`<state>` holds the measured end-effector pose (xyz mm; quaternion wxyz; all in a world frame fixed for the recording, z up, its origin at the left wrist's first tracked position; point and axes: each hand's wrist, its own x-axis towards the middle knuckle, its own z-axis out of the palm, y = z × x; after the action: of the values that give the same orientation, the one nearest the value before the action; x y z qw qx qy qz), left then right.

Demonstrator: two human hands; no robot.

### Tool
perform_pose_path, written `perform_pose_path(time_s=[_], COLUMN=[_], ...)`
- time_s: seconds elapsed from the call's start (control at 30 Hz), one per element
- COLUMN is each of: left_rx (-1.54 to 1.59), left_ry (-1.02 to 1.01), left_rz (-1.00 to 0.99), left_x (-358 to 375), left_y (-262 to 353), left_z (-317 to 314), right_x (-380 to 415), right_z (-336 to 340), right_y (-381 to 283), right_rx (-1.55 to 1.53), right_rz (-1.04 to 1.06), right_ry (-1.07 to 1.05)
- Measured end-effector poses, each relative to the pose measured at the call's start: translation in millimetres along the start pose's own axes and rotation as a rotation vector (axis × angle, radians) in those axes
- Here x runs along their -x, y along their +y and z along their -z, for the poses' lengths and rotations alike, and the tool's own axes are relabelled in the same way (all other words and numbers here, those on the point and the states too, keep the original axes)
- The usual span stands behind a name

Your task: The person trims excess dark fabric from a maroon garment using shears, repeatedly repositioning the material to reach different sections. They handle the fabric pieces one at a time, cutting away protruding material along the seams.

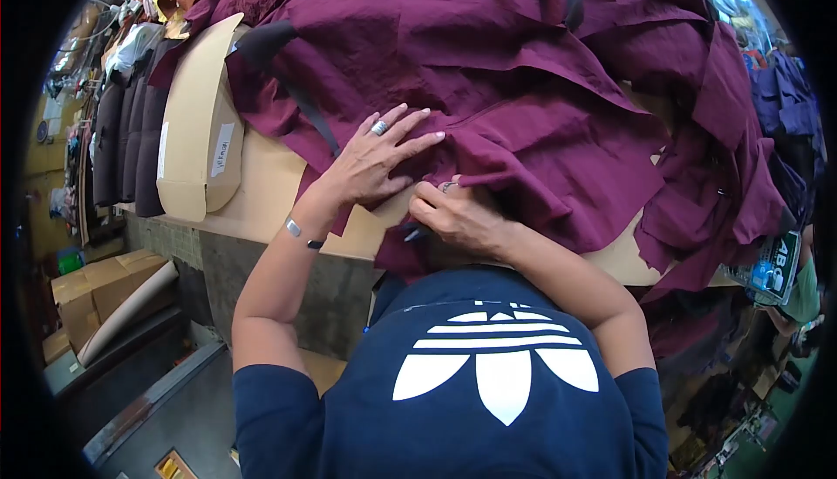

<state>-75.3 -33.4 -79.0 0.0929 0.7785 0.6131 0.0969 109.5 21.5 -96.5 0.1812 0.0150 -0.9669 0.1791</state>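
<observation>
My left hand (384, 158) lies on the maroon fabric (523, 139), palm down and fingers spread, with a ring on one finger and a metal bracelet at the wrist. Close beside it, my right hand (462, 217) is closed, fingers curled at the near edge of the cloth. A short greyish tip (412, 235) of a slim small tool sticks out below that fist. The rest of this tool is hidden by the fingers, so its kind does not show. Loose folds of the maroon fabric rise just past both hands.
The fabric is heaped over a tan worktable (270, 191). A cardboard pattern piece (193, 130) with a white label stands at the left, near dark folded cloth (131, 135). Cardboard boxes (109, 292) sit low at the left. Another person's green garment (802, 292) shows at far right.
</observation>
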Motion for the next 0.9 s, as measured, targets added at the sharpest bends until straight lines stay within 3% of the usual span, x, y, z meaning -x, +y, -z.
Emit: perform_pose_path(time_s=[0.07, 0.13, 0.2, 0.33, 0.37, 0.43, 0.47, 0.53, 0.57, 0.63, 0.7, 0.73, 0.8, 0.9], left_rx=[-0.018, -0.007, 0.064, 0.820, 1.020, 1.152, 1.146, 1.084, 1.042, 1.038, 1.080, 1.124, 1.149, 1.190], left_ry=[-0.039, 0.068, 0.180, 0.322, 0.250, 0.308, 0.255, 0.100, -0.037, -0.042, -0.028, -0.026, -0.128, -0.163], left_rz=[0.010, 0.012, -0.080, -0.050, -0.034, -0.038, 0.051, 0.271, 0.273, 0.258, 0.321, 0.344, 0.405, 0.387], left_x=[4, 4, 2, -5, -1, 15, 21, 23, 13, -1, -9, -12, -14, -17], left_y=[9, 18, 19, 30, 33, 30, 39, 66, 78, 84, 85, 86, 87, 89], left_z=[2, -8, -16, 23, 38, 57, 72, 111, 124, 107, 72, 61, 58, 57], right_x=[-10, -19, -23, -26, -26, -22, -20, -12, -2, 26, 19, 55, 81, 95], right_z=[33, 53, 67, 97, 103, 106, 107, 115, 111, 85, 87, 54, 58, 90], right_y=[-10, -17, -24, -27, -25, -20, -16, -7, -1, 17, 26, 53, 68, 67], right_rx=[-0.209, -0.367, -0.323, -0.659, -0.779, -1.042, -1.193, -1.695, -1.701, -1.716, -1.484, -1.794, -1.685, -1.164], right_rz=[0.000, 0.026, 0.085, 0.059, 0.029, -0.175, -0.286, -0.703, -0.732, -0.791, -1.508, -1.176, -1.235, -1.019], right_ry=[0.198, 0.300, 0.307, 0.331, 0.393, 0.497, 0.546, 0.680, 0.673, 0.651, 0.747, 0.766, 0.909, 1.042])
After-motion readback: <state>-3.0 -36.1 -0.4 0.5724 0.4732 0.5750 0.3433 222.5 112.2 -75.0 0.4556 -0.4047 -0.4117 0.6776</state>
